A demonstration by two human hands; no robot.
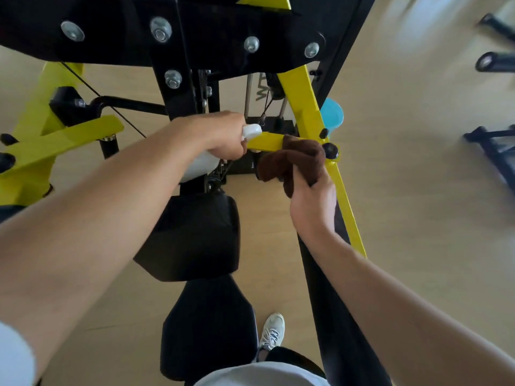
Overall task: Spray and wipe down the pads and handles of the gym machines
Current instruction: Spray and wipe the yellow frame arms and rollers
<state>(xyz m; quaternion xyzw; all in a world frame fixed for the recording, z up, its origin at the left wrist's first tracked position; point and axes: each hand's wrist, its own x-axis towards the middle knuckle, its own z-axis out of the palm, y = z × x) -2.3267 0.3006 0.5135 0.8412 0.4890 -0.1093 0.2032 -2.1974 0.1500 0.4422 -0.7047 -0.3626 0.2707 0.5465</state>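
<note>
My left hand [217, 137] grips a white spray bottle [199, 167], its nozzle pointing right at a short yellow bar [266, 142] of the gym machine. My right hand [313, 196] holds a bunched brown cloth [289, 160] against that bar, where it meets the slanted yellow arm [337, 176]. Below my hands lie the black back pad [195, 235] and the black seat pad [209, 327].
The machine's black frame with bolts [167, 37] hangs close overhead. Another yellow arm [55, 143] reaches out at the left. A blue object [333, 114] sits behind the right arm. Dark equipment legs [493, 151] stand at the far right on the wooden floor. My shoe [271, 331] is beside the seat.
</note>
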